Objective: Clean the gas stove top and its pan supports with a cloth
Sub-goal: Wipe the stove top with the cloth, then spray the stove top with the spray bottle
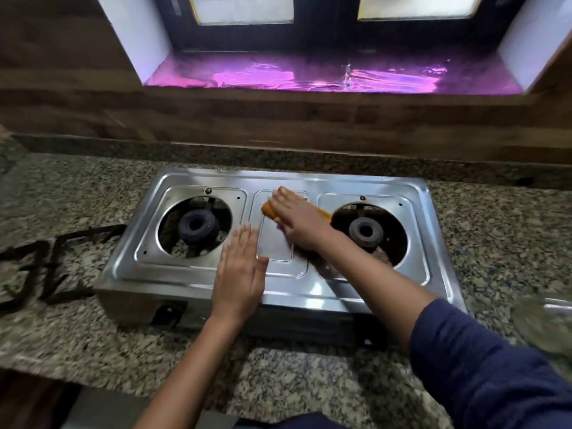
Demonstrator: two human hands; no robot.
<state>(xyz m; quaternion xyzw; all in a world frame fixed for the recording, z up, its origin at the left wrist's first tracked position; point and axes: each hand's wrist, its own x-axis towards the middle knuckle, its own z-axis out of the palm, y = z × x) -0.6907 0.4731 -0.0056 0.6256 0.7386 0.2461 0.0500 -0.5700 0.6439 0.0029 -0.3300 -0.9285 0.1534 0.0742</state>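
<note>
A: Item 1, the stove?

B: Logged a two-burner stainless gas stove [192,275] on a speckled granite counter [278,376], approx. centre of my view. Both burners bare: left burner [198,226], right burner [365,232], each sitting in a round cut-out.

A: Pan supports?

B: Off the stove. I noted black pan supports [40,267] lying on the counter just left of the stove, blurred, count unclear.

A: Cloth?

B: Orange cloth [268,209] was on the stove's centre panel btwn the burners, mostly covered by the right hand [298,218]. Only its edges showed at the fingertips and by the wrist.

A: Grip states?

B: Right hand lay flat, palm down, fingers extended, pressing the cloth onto the steel rather than pinching it. Left hand [240,277] was flat too, fingers together, holding nothing, resting on the front part of the stove top near the left burner. Right arm had a dark blue sleeve [483,366].

A: Background?

B: Wood-look wall [278,119] and a window sill [325,75] w/ purple sheen.
</note>
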